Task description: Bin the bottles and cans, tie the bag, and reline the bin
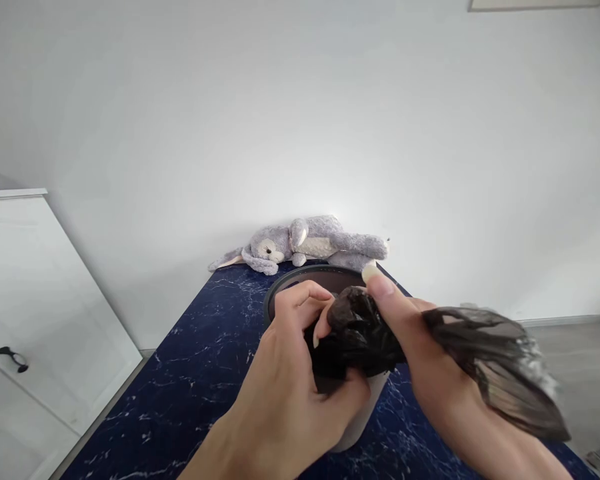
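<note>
A thin black plastic bag (pixel 363 330) is bunched up between my two hands. My left hand (pixel 300 367) curls its fingers and thumb around the bunched part from the left. My right hand (pixel 420 340) grips it from the other side, thumb raised along the top. A loose, see-through end of the bag trails over my right wrist to the right. Behind and below my hands stands a round trash can (pixel 275 293) with a dark rim and a light outer wall. My hands and the bag hide much of its opening.
The can stands on a dark blue marble-patterned table (pixel 200 347). A grey plush bunny (pixel 315 243) lies on its side at the far edge against the white wall. A white cabinet (pixel 45 320) with a black handle stands at the left.
</note>
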Motion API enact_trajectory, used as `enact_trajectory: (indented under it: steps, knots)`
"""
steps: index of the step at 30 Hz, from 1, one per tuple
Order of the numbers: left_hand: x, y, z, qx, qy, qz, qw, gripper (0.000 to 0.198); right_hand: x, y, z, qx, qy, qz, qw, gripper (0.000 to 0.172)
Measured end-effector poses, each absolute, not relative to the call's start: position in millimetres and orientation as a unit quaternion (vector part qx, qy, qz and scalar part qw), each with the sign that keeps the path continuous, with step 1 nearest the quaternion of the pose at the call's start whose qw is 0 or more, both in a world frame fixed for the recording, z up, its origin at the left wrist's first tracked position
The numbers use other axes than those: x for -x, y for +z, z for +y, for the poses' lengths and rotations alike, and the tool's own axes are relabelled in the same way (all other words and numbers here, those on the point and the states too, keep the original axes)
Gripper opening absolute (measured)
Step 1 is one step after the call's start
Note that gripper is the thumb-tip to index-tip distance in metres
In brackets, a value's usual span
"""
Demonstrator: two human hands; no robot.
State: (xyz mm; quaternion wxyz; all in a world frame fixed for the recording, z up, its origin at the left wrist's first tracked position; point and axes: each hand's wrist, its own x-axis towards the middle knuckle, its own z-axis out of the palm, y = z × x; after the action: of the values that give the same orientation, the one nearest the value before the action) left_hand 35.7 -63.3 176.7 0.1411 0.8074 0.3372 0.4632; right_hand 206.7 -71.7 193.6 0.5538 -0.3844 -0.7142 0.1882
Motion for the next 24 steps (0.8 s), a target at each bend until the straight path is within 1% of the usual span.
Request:
enact_trajectory:
  steps: [1, 4, 5, 6, 8, 11, 13, 15, 17, 19, 22, 24]
  knots:
    - [-35.8, 179.0, -64.0, -0.808, 0.452, 0.351, 0.137, 0.05, -207.1, 195.6, -72.5, 0.394, 0.195, -0.711, 0.548, 0.041]
    - [-35.2, 186.9, -65.2, -0.827, 0.42, 0.36, 0.102, 0.017, -212.3, 198.1, -75.5, 0.41, 0.216, -0.715, 0.524, 0.041]
    - [-34.8, 189.0, -65.3, -0.833, 0.414, 0.355, 0.091, 0.011, -215.0, 198.8, -76.4, 0.403, 0.21, -0.723, 0.521, 0.039]
    - [-34.1, 190.7, -65.3, -0.838, 0.412, 0.348, 0.084, 0.012, -218.1, 199.6, -77.1, 0.393, 0.203, -0.733, 0.516, 0.037]
    - [-32.2, 193.2, -64.8, -0.844, 0.404, 0.34, 0.094, 0.021, -224.7, 202.2, -77.5, 0.36, 0.203, -0.765, 0.493, 0.036]
    - [-28.5, 196.7, -63.2, -0.837, 0.406, 0.34, 0.137, 0.029, -235.3, 206.3, -75.7, 0.291, 0.239, -0.828, 0.414, 0.035]
    - [-26.6, 199.4, -61.3, -0.824, 0.413, 0.35, 0.168, 0.028, -241.8, 207.3, -73.4, 0.266, 0.234, -0.858, 0.373, 0.029]
    - [-25.3, 201.5, -59.2, -0.814, 0.416, 0.358, 0.19, 0.025, -246.3, 206.4, -70.7, 0.278, 0.2, -0.873, 0.348, 0.023]
    - [-24.0, 202.4, -57.4, -0.806, 0.417, 0.368, 0.202, 0.024, -247.6, 204.3, -67.5, 0.296, 0.163, -0.881, 0.331, 0.022]
    - [-22.6, 201.8, -56.5, -0.799, 0.418, 0.377, 0.21, 0.023, -245.4, 201.8, -64.4, 0.302, 0.133, -0.881, 0.34, 0.02]
    - [-21.1, 199.8, -56.6, -0.79, 0.414, 0.395, 0.221, 0.024, -238.6, 198.6, -60.8, 0.326, 0.08, -0.856, 0.394, 0.018]
    - [-21.3, 198.7, -57.3, -0.79, 0.411, 0.404, 0.209, 0.023, -234.4, 197.4, -59.1, 0.355, 0.034, -0.834, 0.42, 0.01]
